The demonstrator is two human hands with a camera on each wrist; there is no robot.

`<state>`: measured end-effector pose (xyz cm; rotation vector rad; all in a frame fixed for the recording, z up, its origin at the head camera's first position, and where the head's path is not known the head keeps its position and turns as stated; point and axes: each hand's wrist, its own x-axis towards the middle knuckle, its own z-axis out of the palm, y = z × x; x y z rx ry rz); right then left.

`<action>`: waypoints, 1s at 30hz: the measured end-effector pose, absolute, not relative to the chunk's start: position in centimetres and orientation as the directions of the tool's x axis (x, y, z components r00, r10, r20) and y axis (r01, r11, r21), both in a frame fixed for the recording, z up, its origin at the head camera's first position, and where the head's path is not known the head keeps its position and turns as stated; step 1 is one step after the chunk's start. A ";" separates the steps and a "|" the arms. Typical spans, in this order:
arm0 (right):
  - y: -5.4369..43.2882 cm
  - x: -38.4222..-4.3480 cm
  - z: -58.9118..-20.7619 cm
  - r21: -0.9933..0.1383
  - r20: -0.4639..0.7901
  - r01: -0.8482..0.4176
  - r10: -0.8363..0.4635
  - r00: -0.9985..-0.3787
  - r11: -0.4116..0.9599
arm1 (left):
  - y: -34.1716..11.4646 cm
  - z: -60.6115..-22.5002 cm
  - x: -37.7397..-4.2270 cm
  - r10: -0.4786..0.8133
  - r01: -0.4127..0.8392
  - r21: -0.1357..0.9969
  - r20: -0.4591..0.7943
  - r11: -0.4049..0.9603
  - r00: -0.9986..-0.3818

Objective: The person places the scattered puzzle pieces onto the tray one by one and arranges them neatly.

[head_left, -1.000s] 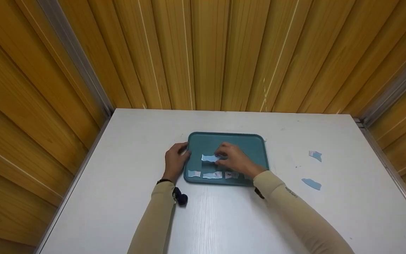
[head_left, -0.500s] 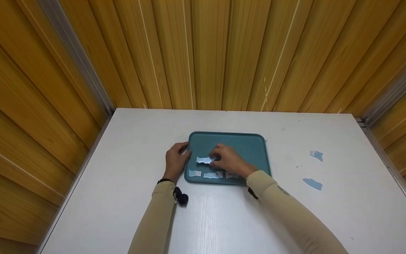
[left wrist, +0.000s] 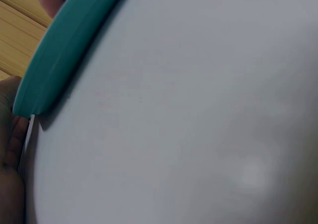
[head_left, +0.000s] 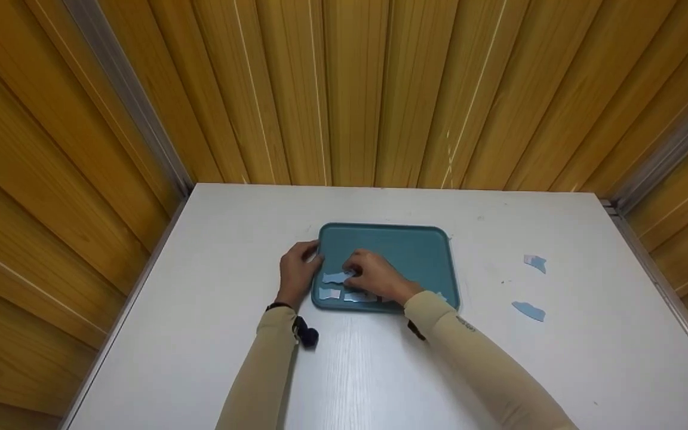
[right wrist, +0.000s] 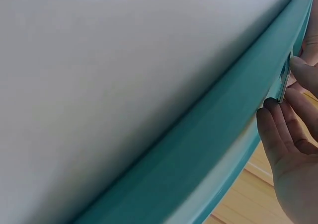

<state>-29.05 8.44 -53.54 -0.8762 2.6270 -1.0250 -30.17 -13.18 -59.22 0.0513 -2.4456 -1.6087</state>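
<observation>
The left hand (head_left: 299,272), below a tan sleeve (head_left: 254,358) with a black wristband (head_left: 279,306), is at the left rim of the teal tray (head_left: 398,239), thumb and forefinger touching it; whether it grips or only rests there I cannot tell. Just inside that rim, a jagged blue piece (head_left: 335,278) is pinched between the thumb and fingers of the right hand (head_left: 377,275); the right wrist view shows it nearly edge-on. It is just beyond a blue-and-white piece (head_left: 329,294), the leftmost of the row along the tray's near side. Next comes a longer piece (head_left: 359,297), then the right forearm crosses the row, with another piece (head_left: 441,296) showing near the tray's right end. Farther right, on the white desk (head_left: 487,370), lie a curved blue piece (head_left: 528,311) and, beyond it, a pink-and-blue piece (head_left: 536,263), well apart from the tray.
</observation>
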 end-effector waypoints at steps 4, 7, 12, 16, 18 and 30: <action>8.0 -29.0 -53.6 -0.666 0.033 -0.456 -0.588 -0.808 0.590 | -13.2 -59.2 -30.2 -0.146 0.099 0.910 0.171 0.403 -0.974; 7.7 -29.0 -53.7 -0.665 0.042 -0.464 -0.591 -0.806 0.585 | -13.2 -59.3 -30.2 -0.145 0.113 0.905 0.187 0.410 -0.972; 7.5 -29.0 -54.0 -0.647 0.074 -0.502 -0.608 -0.791 0.574 | -13.3 -59.3 -30.2 -0.146 0.131 0.903 0.206 0.409 -0.968; 7.4 -29.0 -54.1 -0.624 0.098 -0.532 -0.618 -0.780 0.572 | -13.2 -59.4 -30.2 -0.140 0.140 0.899 0.216 0.416 -0.966; 7.4 -29.0 -54.2 -0.617 0.112 -0.546 -0.624 -0.774 0.566 | -13.2 -59.4 -30.2 -0.136 0.146 0.897 0.220 0.417 -0.966; 8.0 -29.0 -54.0 -0.656 0.069 -0.491 -0.602 -0.796 0.573 | -13.3 -59.5 -30.2 -0.133 0.158 0.896 0.232 0.416 -0.964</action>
